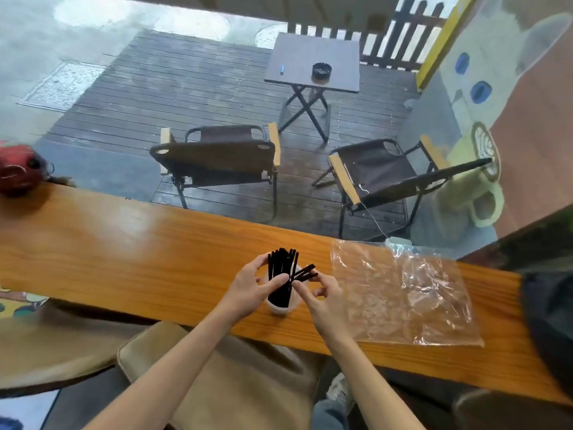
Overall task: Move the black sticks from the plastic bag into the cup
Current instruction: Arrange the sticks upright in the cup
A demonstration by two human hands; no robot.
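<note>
Plastic bag [403, 293] beside cup [280, 307]

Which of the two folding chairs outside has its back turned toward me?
The left chair; its backrest faces the counter, while the right chair shows its open seat.

The cup [280, 305] is mostly hidden behind the two hands and the black sticks [281, 274], so only its pale lower wall and a bit of rim show, and the lower ends of the sticks inside it cannot be seen. The left hand [252, 287] covers part of the bundle, and the right hand [325, 297] hides how its fingertips meet the few tilted sticks. The tabletop [124, 252] is cut off at the left edge and bottom right, the red object [20, 169] on it is blurred and cropped, and whether the plastic bag [403, 293] still holds anything cannot be told.
</note>
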